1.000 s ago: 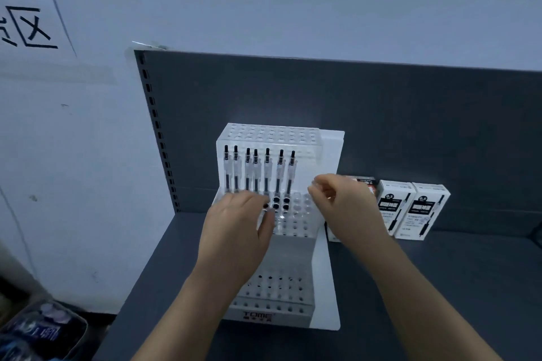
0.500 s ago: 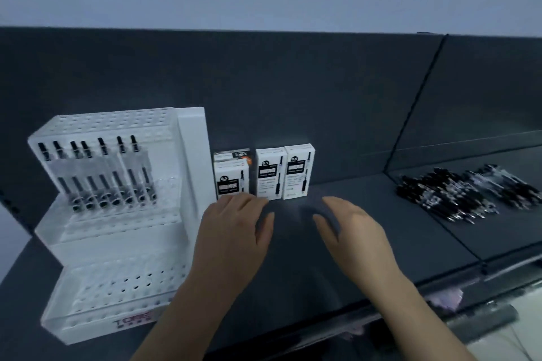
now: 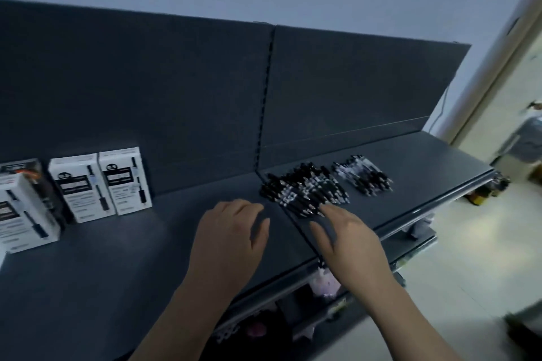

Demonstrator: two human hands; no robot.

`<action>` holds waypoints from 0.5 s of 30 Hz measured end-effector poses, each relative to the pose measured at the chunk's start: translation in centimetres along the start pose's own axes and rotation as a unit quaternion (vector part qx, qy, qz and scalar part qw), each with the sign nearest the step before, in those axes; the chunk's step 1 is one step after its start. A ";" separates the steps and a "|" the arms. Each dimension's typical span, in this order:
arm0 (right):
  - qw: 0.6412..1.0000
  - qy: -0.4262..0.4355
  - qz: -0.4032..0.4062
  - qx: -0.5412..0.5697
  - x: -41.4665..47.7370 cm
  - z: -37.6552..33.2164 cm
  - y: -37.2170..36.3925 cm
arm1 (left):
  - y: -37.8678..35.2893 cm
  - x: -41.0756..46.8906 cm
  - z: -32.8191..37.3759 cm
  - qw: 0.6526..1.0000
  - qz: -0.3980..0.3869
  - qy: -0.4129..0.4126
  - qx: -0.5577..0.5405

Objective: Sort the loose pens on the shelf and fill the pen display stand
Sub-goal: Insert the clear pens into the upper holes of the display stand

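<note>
Loose pens heaped on dark shelf, right of seam.
Holds right hand with fingers straight, empty, at heap's near edge, contact unclear; holds left hand flat, relaxed, empty just left of heap. Smaller pen heap just beside; white pen boxes upright well left.

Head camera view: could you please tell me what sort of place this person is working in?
Probably a stationery shop or its stockroom: a dark metal retail shelf with a tall back panel, white pen boxes standing against it, and heaps of loose pens lying on the shelf.
</note>
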State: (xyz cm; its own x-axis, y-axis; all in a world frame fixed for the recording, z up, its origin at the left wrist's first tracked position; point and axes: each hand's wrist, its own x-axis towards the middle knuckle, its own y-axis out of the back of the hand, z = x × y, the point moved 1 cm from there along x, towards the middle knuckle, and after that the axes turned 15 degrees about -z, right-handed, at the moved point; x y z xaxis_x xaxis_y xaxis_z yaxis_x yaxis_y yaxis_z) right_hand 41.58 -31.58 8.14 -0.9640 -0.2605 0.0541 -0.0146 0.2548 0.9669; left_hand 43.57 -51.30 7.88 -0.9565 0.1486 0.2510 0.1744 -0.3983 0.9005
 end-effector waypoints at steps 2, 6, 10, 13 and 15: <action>1.000 -0.011 -0.003 -0.007 0.7 3.1 0.4 | -1.6 1.9 1.9 1.000 -0.007 -0.008 0.006; 0.999 -0.044 -0.008 -0.006 2.7 8.1 1.4 | -4.4 6.2 4.4 1.000 -0.013 -0.026 0.000; 0.998 -0.069 0.008 -0.008 5.8 12.8 2.4 | -7.0 11.7 6.6 0.999 -0.019 -0.043 -0.006; 0.995 -0.100 0.007 -0.005 8.4 16.1 2.9 | -8.6 15.9 8.3 0.998 -0.032 -0.056 -0.001; 0.993 -0.115 0.001 -0.009 10.1 18.3 3.2 | -9.5 18.6 9.4 0.997 -0.041 -0.061 -0.002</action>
State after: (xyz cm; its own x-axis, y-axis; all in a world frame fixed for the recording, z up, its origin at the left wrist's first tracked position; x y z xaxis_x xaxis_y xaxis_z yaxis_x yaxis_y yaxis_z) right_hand 26.97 -16.31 7.26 -0.9992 -0.0391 0.0000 -0.0094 0.2385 0.9711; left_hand 26.33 -36.23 7.31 -0.9320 0.2900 0.2172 0.0949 -0.3832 0.9188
